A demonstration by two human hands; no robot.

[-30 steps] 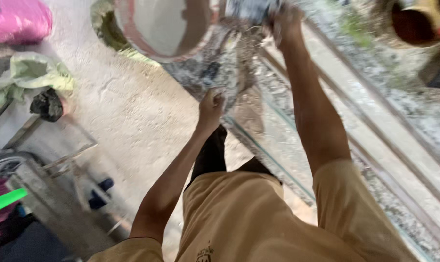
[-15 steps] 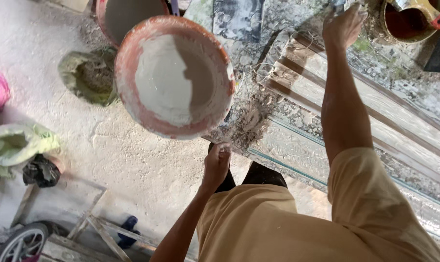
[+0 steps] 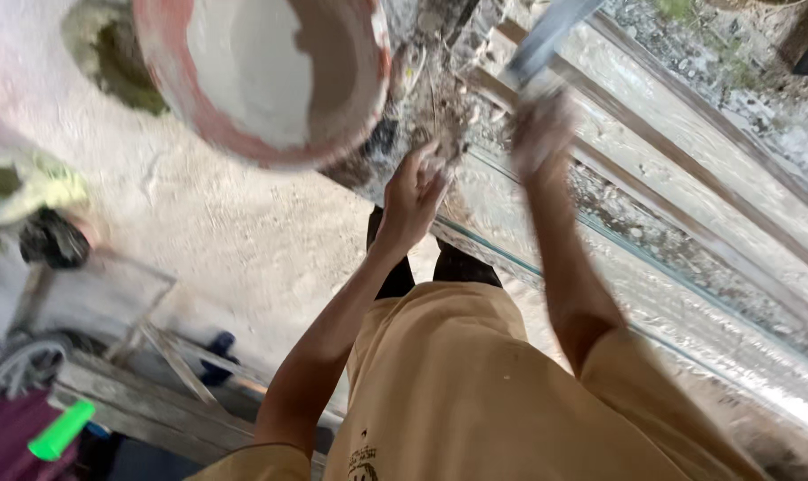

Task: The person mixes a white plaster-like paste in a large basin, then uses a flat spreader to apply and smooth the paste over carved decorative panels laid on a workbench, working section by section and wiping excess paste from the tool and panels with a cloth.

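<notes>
Your right hand (image 3: 539, 134), fingers closed around one flat grey tool (image 3: 546, 40), works the plaster-crusted worktop (image 3: 689, 232), while your left hand (image 3: 413, 191), fingers loosely curled, rests beside one red-rimmed bowl (image 3: 261, 76).

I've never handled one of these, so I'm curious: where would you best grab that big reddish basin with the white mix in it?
Probably by the rim of the reddish basin, with a hand on each of two opposite sides, coming down from above. It is wide and round, shows no handles, and sits open side up with white mix inside, so a level two-sided lift should keep that from slopping out.
</notes>
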